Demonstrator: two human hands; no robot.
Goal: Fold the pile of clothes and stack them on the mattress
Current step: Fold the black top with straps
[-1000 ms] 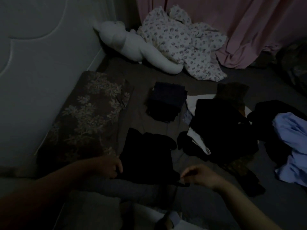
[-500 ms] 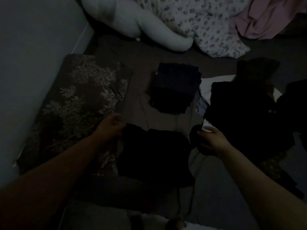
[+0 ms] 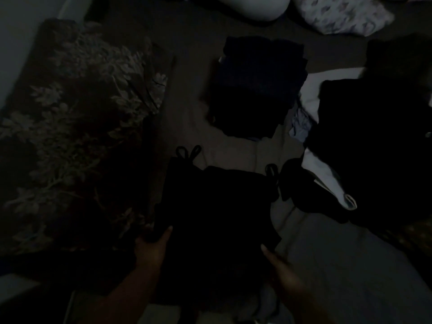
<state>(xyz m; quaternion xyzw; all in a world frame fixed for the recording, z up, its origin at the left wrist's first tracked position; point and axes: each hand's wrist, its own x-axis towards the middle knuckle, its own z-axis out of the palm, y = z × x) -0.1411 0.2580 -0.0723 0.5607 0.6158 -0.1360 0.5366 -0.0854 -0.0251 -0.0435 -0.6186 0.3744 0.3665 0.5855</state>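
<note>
Black strapped garment (image 3: 217,213): spread flat on the mattress (image 3: 339,265), near centre, strap loops at its far edge, two at the left corner and one at the right. Left hand (image 3: 149,249): at the garment's near left edge, thumb on top of the cloth, fingers apparently tucked beneath, gripping it. Right hand (image 3: 278,265): at the near right edge, one finger extended along the cloth; whether the rest hold the fabric cannot be told in the dim light. Folded dark stack (image 3: 259,87): beyond the garment, apart from it. Unfolded pile (image 3: 364,146): to the right, black items over white and pale blue cloth, just beside the garment's right corner. Floral cushion (image 3: 77,127): left, alongside. White stuffed shape (image 3: 252,8) and printed fabric (image 3: 346,17): far edge. Step in hand, judged: laying out and beginning the first fold. Next move likely calls for lifting both near corners evenly toward the straps, keeping the edges aligned.
</note>
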